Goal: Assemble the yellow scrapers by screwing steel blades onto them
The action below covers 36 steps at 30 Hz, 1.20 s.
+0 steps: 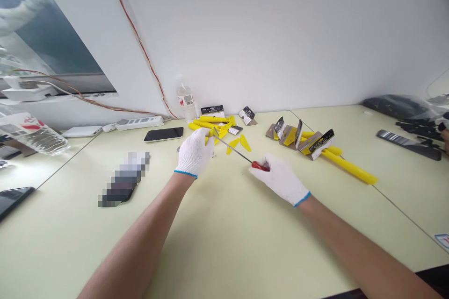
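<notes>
This looks like an assembly workroom. My bench is a pale-yellow table point(224, 247) against a white wall point(266, 37), with yellow plastic handles point(351, 168), packaged blades point(321, 142) and a power strip point(139, 123) along it.

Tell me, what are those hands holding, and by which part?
The right hand grips a screwdriver by its red handle. Its tip meets a small yellow plastic piece in the left hand, whose glove hides the exact hold.

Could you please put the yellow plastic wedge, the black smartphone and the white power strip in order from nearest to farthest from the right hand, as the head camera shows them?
From the right hand:
1. Yellow plastic wedge: just ahead, to its left.
2. Black smartphone: farther left, towards the wall.
3. White power strip: farthest, left of the phone, against the wall.
</notes>
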Motion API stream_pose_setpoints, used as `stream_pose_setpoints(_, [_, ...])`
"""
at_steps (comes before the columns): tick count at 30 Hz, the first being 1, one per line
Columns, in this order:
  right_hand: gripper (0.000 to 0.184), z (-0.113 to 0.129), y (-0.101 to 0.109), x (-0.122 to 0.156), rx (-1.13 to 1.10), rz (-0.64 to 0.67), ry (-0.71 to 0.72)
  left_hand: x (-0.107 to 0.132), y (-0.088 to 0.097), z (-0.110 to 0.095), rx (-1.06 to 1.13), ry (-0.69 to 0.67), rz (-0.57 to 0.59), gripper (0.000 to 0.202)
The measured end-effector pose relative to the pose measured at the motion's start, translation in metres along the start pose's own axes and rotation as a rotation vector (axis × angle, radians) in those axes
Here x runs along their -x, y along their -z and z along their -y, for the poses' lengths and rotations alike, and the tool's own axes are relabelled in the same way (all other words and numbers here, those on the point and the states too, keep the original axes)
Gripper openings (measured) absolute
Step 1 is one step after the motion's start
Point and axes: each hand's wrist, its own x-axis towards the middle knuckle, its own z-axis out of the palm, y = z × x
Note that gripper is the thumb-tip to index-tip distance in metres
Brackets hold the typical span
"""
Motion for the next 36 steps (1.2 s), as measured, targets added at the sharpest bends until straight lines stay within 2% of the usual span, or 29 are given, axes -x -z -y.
stream_pose_setpoints(2, [0.047, 0.009, -0.006, -0.003, 0.052, -0.145, 0.042, 0.0, 0.001, -0.002, -0.004, 0.002, -0.011, 0.025])
stream_pose_setpoints(3, [0.049, 0.012, -0.001, -0.002, 0.06, -0.19, 0.065, 0.001, 0.001, -0.003, -0.004, 0.0, -0.018, 0.025])
stream_pose_setpoints(4, [0.053, 0.012, 0.012, 0.001, 0.061, -0.222, 0.084, 0.001, 0.001, -0.004, -0.001, -0.002, -0.025, 0.024])
stream_pose_setpoints(5, [0.057, 0.008, 0.035, 0.004, 0.051, -0.234, 0.103, 0.001, 0.001, -0.004, 0.008, -0.004, -0.032, 0.023])
stream_pose_setpoints(6, [0.064, -0.002, 0.066, 0.01, 0.046, -0.242, 0.107, 0.001, 0.001, -0.005, 0.019, -0.007, -0.038, 0.022])
stream_pose_setpoints(8, [0.081, -0.038, 0.152, 0.023, 0.05, -0.323, 0.072, 0.001, 0.001, -0.004, 0.041, -0.015, -0.047, 0.021])
stream_pose_setpoints(10, [0.083, -0.093, 0.244, 0.037, 0.053, -0.338, 0.05, 0.001, 0.001, -0.003, 0.055, -0.027, -0.054, 0.021])
stream_pose_setpoints(11, [0.085, -0.121, 0.284, 0.042, 0.076, -0.347, 0.022, 0.001, 0.0, -0.003, 0.057, -0.03, -0.054, 0.021])
stream_pose_setpoints(12, [0.087, -0.149, 0.315, 0.047, 0.093, -0.372, 0.01, 0.001, 0.0, -0.002, 0.056, -0.032, -0.053, 0.021])
stream_pose_setpoints(13, [0.089, -0.172, 0.338, 0.051, 0.093, -0.358, -0.009, 0.001, -0.001, -0.002, 0.051, -0.035, -0.051, 0.021])
stream_pose_setpoints(14, [0.091, -0.19, 0.351, 0.054, 0.088, -0.343, -0.016, 0.001, -0.002, -0.001, 0.044, -0.038, -0.051, 0.021])
stream_pose_setpoints(16, [0.097, -0.209, 0.357, 0.057, 0.064, -0.287, -0.022, 0.002, -0.003, -0.001, 0.032, -0.05, -0.052, 0.021])
stream_pose_setpoints(19, [0.096, -0.203, 0.345, 0.057, 0.001, -0.257, -0.062, 0.003, -0.004, -0.001, 0.031, -0.071, -0.069, 0.022])
stream_pose_setpoints(22, [0.089, -0.174, 0.327, 0.054, -0.113, -0.293, -0.122, 0.003, -0.004, 0.0, 0.038, -0.086, -0.081, 0.023])
stream_pose_setpoints(26, [0.109, -0.119, 0.298, 0.047, -0.387, -0.454, -0.185, 0.002, -0.004, -0.001, 0.03, -0.066, -0.08, 0.021])
stream_pose_setpoints(27, [0.111, -0.107, 0.293, 0.046, -0.415, -0.455, -0.185, 0.002, -0.004, -0.001, 0.027, -0.06, -0.078, 0.021])
stream_pose_setpoints(28, [0.109, -0.099, 0.29, 0.044, -0.407, -0.381, -0.165, 0.001, -0.004, -0.001, 0.026, -0.06, -0.076, 0.021])
stream_pose_setpoints(31, [0.089, -0.096, 0.296, 0.041, -0.362, -0.186, -0.119, 0.001, -0.006, -0.001, 0.034, -0.07, -0.077, 0.02])
stream_pose_setpoints(34, [0.086, -0.112, 0.317, 0.043, -0.33, -0.108, -0.049, 0.002, -0.006, -0.001, 0.058, -0.07, -0.078, 0.018])
stream_pose_setpoints(36, [0.087, -0.113, 0.325, 0.044, -0.317, -0.096, -0.024, 0.002, -0.006, -0.001, 0.061, -0.065, -0.083, 0.016])
